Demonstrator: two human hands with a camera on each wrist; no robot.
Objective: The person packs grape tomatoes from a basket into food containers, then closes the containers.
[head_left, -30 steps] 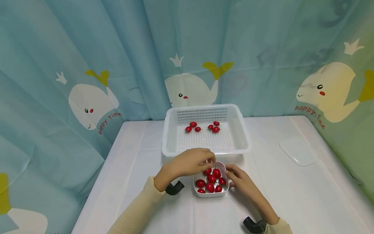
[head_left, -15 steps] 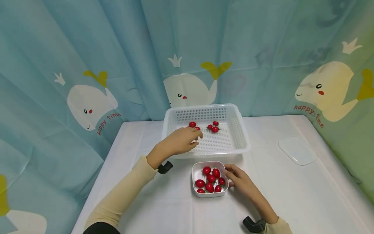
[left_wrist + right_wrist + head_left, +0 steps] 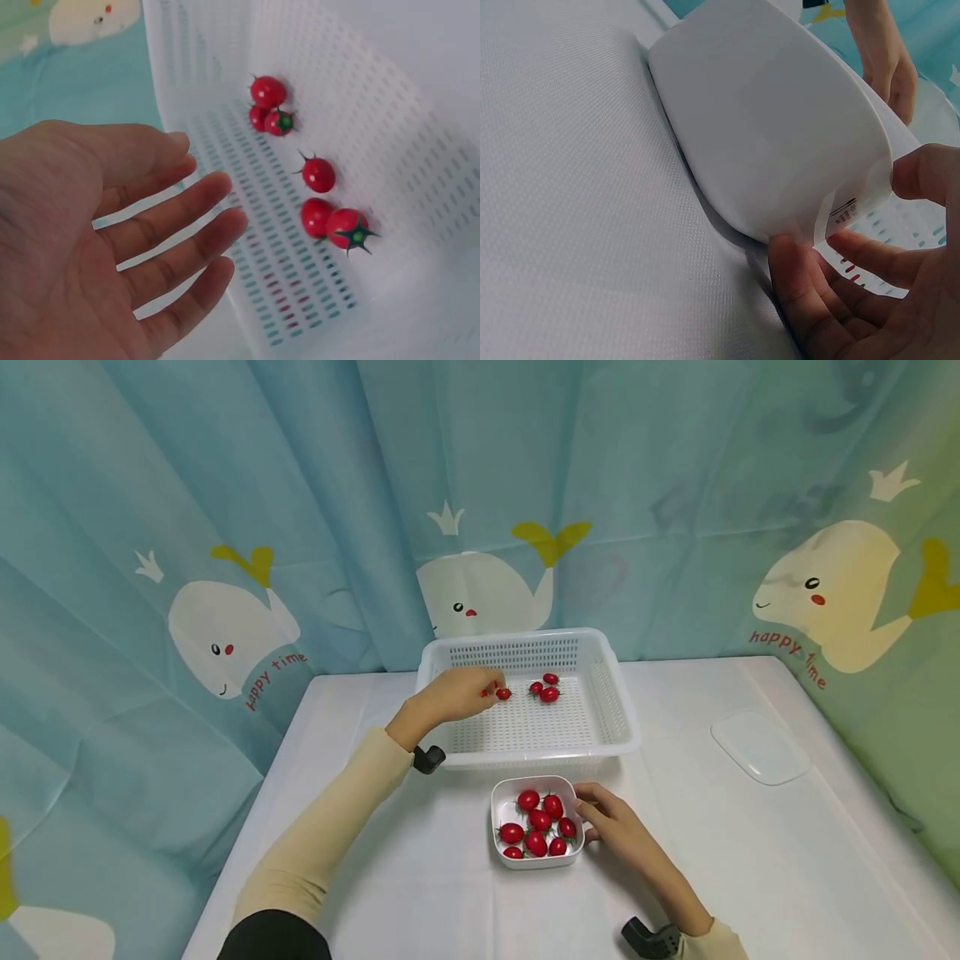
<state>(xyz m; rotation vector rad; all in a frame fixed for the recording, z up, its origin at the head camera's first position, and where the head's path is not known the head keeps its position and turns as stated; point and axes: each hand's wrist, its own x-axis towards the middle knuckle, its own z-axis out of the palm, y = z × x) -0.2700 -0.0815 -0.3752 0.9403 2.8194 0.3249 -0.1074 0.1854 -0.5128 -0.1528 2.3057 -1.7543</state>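
My left hand (image 3: 461, 693) reaches into the white perforated basket (image 3: 528, 731), fingertips at the left group of cherry tomatoes (image 3: 503, 693), which it partly hides in the head view. In the left wrist view the left hand (image 3: 112, 225) has loosely bent fingers spread apart, nothing between them, beside three cherry tomatoes (image 3: 319, 175). My right hand (image 3: 618, 822) holds the right side of a small white container (image 3: 540, 862) with several cherry tomatoes (image 3: 539, 820) inside. The right wrist view shows its thumb at the rim of the container (image 3: 765, 120) and fingers against the outer wall.
Three more cherry tomatoes (image 3: 549, 694) lie further right in the basket. A translucent lid (image 3: 760, 747) lies flat on the white-covered table (image 3: 750, 860) to the right. Behind the table hangs a blue whale-print curtain (image 3: 300, 485).
My left hand has moved from above the small container, up and left into the basket, to the left tomatoes. My right hand has stayed at the container.
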